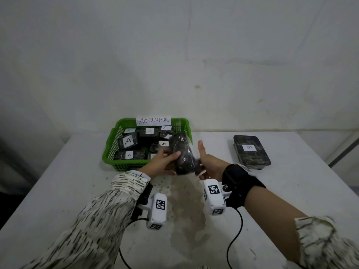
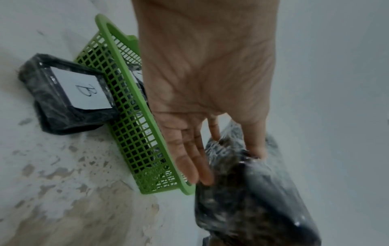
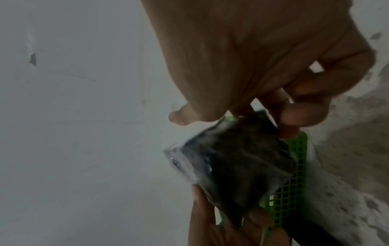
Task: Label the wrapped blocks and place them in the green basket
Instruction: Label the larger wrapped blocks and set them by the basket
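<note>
1. Head view shows a person at a white table point(image 1: 281, 200), and both hands hold one wrapped block point(image 1: 182, 154) in the air, just in front of the green basket point(image 1: 110, 152).
2. This held block is dark, it has clear plastic film around it, and it is tilted. No label can be seen on the side that shows.
3. The left hand point(image 1: 165, 159) is under and beside the block on its left. From the left wrist view the fingers point(image 2: 189, 159) are nearly straight and lie along the film, and the thumb presses on the block's other side, so the block is pinched between them.
4. The right hand point(image 1: 208, 166) is at the lower right end of the block. Its thumb points up and is apart from the block. In the right wrist view the fingers point(image 3: 303, 116) are curled and they nip the corner of the block point(image 3: 231, 159).
5. The green basket stands at the far left part of the table, with a white paper sign point(image 1: 153, 120) on its back wall; the handwriting reads about like "ABNORMAL".
6. Inside the basket lie several wrapped blocks with white labels marked "A" point(image 1: 128, 141).
7. One more wrapped block with a label "B" point(image 1: 251, 152) lies flat on the table at the right, well apart from the basket.
8. Each wrist carries a white camera unit point(image 1: 214, 197) with black-and-white square markers.
</note>
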The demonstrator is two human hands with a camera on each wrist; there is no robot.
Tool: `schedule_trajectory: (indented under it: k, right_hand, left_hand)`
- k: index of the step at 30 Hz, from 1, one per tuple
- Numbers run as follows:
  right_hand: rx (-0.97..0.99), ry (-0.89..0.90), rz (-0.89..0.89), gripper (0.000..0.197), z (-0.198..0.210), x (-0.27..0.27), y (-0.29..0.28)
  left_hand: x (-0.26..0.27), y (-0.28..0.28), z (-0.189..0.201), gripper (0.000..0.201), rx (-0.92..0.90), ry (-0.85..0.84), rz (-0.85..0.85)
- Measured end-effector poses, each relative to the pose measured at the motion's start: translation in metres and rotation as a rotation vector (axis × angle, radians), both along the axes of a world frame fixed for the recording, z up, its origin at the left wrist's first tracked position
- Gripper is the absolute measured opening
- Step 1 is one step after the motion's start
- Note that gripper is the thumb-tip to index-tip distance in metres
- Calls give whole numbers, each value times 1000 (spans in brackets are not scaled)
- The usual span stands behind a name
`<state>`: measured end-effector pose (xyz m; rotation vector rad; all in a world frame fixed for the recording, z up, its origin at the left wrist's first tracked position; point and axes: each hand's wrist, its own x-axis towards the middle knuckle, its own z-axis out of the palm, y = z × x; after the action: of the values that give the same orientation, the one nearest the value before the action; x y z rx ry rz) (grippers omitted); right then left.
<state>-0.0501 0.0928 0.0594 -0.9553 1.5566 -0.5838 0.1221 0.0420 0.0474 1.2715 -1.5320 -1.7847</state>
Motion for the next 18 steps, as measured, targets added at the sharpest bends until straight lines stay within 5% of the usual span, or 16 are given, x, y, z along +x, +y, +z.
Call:
schedule_trajectory:
  k: [8,12,18]
  right_hand:
    - [21,0,76,49,-9,-4,4]
    - [-13,-170,28,51,-12,-1,7]
    - [-111,-144,1,33,-15,-7,-3]
  left_hand:
    - [17,0,-19,77,121,-20,-47]
    - [24,2,-25,87,192,-71,-92]
    - [40,-2,-26,91,194,-50,-42]
